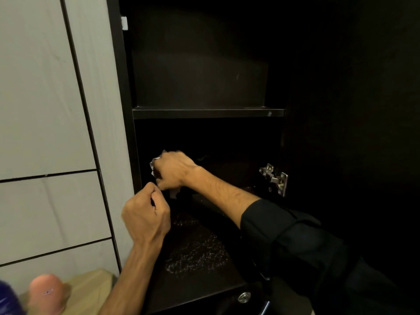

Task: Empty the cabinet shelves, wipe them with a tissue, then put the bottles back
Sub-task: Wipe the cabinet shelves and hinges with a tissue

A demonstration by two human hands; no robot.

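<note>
Tissue (156, 165) is the thing in play, crumpled in the right hand (173, 170) at the left end of the middle shelf (218, 202), deep in the dark cabinet (122, 87). Nearest, the left hand (145, 215) hovers just in front of that shelf, its fingers curled with nothing visible between them. Beyond it the right hand grips the tissue, and the unwiped run of shelf lies to its right, toward the hinge (275, 178). Farther up, the upper shelf (208, 112) shows no bottles.
</note>
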